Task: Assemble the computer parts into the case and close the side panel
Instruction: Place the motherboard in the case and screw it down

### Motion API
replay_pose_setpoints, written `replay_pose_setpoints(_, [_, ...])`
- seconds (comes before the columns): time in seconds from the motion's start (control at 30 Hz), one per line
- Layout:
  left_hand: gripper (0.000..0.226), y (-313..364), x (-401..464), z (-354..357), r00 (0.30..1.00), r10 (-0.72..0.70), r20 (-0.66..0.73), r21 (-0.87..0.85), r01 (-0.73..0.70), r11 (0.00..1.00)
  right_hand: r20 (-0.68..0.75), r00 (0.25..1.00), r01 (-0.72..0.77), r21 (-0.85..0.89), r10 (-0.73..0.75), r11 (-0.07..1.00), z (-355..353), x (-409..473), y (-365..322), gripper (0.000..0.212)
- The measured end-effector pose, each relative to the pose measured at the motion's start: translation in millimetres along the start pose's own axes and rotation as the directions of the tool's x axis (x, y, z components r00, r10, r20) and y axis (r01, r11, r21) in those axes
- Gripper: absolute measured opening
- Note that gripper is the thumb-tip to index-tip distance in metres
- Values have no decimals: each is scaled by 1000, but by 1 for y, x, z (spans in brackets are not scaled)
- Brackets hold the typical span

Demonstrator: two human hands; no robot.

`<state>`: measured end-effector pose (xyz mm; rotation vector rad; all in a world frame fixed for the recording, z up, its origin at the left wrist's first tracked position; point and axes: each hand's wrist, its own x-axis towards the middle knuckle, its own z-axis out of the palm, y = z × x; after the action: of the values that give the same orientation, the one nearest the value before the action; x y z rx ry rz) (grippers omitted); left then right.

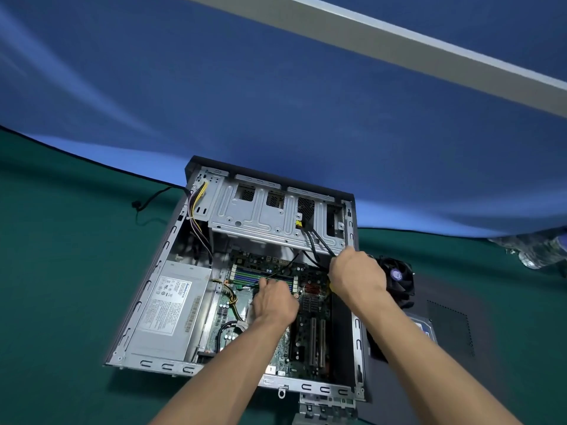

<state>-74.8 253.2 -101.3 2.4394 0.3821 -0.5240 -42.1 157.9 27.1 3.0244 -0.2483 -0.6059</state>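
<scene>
two bare forearms reach forward from the near edge into an open computer case [171, 271] that lies on its side on a green table cloth [61, 271], its open face up. the left hand [274, 300] is inside the case, over the middle of the motherboard [310, 329], fingers bent down toward the memory slots; whether it holds anything cannot be told. the right hand [356, 276] is at the case's right wall, fingers curled around black cables [316, 243] that run up to a yellow plug in the drive cage [260, 216]. a grey power supply [170, 305] sits in the case's left half, beside the motherboard, with yellow and purple wires rising from it along the left wall toward the far corner. just outside the case's right wall, a dark side panel [460, 348] lies flat on the cloth, with a black cooling fan [397, 279] at its far end and a partly hidden drive near the right forearm. beyond the case's far wall hangs a blue backdrop [276, 102], crossed by a grey beam [399, 53].
</scene>
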Motion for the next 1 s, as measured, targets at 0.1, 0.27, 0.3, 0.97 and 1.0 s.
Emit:
replay_pose_setpoints(0.1, [16, 1, 0, -1, 1000, -5, 2, -9, 5, 1000, 65, 998, -16, -39, 19, 999, -3, 4, -4, 41])
replay_pose_setpoints(0.27, [21, -1, 1, 1, 1000, -13, 2, -26, 13, 1000, 61, 998, 3, -96, 2, 995, -3, 4, -5, 43])
replay_pose_setpoints(0.3, [21, -1, 1, 0, 1000, -14, 2, -31, 14, 999, 67, 998, -1, -117, 9, 993, -4, 5, -5, 41])
replay_pose_setpoints(0.97, [15, -1, 0, 0, 1000, -24, 19, -54, 25, 998, 162, 987, 9, 63, -19, 998, -9, 4, 0, 45])
replay_pose_setpoints(1.0, [15, -2, 0, 1, 999, -24, 23, -55, 25, 998, 117, 993, 21, 69, -29, 997, -8, 2, 1, 36])
